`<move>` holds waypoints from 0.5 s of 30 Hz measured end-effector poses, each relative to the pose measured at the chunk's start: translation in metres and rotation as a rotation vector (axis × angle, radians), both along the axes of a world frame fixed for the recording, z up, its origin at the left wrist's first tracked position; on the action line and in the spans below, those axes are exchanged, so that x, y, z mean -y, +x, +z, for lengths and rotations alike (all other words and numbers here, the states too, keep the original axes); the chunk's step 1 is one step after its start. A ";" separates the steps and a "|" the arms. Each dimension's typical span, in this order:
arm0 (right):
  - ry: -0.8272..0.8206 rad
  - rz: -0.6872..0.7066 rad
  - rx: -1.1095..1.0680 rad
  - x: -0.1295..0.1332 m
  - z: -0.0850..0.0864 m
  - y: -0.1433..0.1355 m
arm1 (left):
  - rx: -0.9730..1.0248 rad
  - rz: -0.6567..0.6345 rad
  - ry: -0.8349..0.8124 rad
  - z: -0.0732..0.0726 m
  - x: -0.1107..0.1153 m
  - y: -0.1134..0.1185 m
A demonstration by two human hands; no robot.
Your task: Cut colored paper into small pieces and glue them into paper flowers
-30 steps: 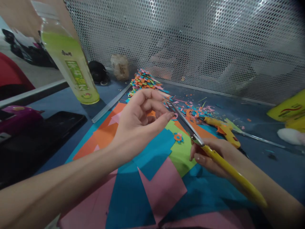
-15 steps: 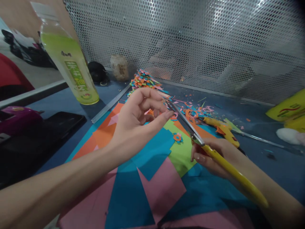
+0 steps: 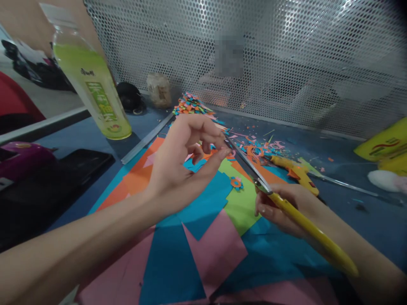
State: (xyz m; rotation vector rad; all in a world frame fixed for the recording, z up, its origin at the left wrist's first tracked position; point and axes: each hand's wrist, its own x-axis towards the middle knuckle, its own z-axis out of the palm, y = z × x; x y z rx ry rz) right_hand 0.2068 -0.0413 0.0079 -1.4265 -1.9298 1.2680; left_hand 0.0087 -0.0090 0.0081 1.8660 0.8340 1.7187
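My right hand [image 3: 286, 207] grips a pair of scissors [image 3: 249, 168] with yellow handles. Their blades lie almost together and point up and left. My left hand [image 3: 193, 152] is curled at the blade tips, thumb and fingertips close together in a pinch; whatever is between them is too small to make out. Under both hands lie overlapping sheets of coloured paper, with a blue sheet [image 3: 203, 192], a green sheet [image 3: 240, 212] and a pink sheet [image 3: 219, 250] on show. A small blue and orange paper flower [image 3: 236, 183] rests on the green one.
Behind my left hand rises a pile of paper cutouts [image 3: 190, 103], with paper scraps [image 3: 263, 146] to its right. A yellow glue gun [image 3: 297, 171] lies right. Left are a drink bottle [image 3: 95, 93], a ruler [image 3: 148, 140] and a phone [image 3: 87, 163]. Perforated metal mesh [image 3: 270, 76] stands behind.
My left hand has turned slightly, and its fingers have shifted a little at the scissor tips. My right hand and the scissors look almost still.
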 end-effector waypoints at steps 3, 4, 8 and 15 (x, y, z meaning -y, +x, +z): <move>-0.017 0.004 0.013 0.000 0.002 -0.001 | 0.001 0.005 0.013 0.000 0.000 0.000; -0.018 0.002 0.022 0.000 0.003 -0.001 | 0.008 0.002 0.017 0.000 0.000 0.000; -0.010 -0.007 0.048 0.001 0.003 0.000 | 0.055 -0.017 0.008 0.000 0.000 0.002; 0.055 -0.017 0.043 0.001 -0.002 0.001 | 0.079 -0.015 -0.059 0.001 -0.002 -0.001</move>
